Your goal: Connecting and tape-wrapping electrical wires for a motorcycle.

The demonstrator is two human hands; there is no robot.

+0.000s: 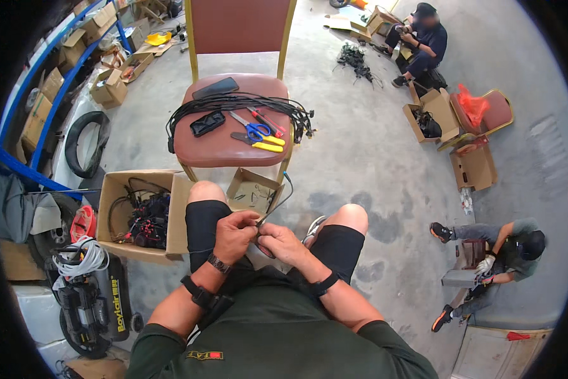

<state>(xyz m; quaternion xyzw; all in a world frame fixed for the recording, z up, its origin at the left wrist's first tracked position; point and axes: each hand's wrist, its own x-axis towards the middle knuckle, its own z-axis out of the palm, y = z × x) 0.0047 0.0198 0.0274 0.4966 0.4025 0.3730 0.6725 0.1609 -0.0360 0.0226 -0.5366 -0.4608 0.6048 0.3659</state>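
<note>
In front of my lap, my left hand point(236, 237) pinches a thin dark cable point(284, 194) that rises to a small blue tip. My right hand point(280, 243) is closed on the same cable, close beside my left, with a small reddish item at its lower side that I cannot make out. The chair point(192, 150) ahead holds a loop of black cables point(303, 117), a phone point(214, 87), a black pouch point(207, 123), blue-handled scissors point(256, 131), yellow-handled cutters point(265, 142) and a red-handled tool point(265, 120). An open small box point(249, 192) lies beneath the chair.
A carton of tangled wiring point(113, 246) stands left, near a compressor point(110, 303), tyre point(75, 151) and blue shelving point(9, 151). One co-worker point(423, 47) sits at back right, another point(527, 249) works at lower right. A second chair point(499, 110) and cartons point(473, 170) stand right.
</note>
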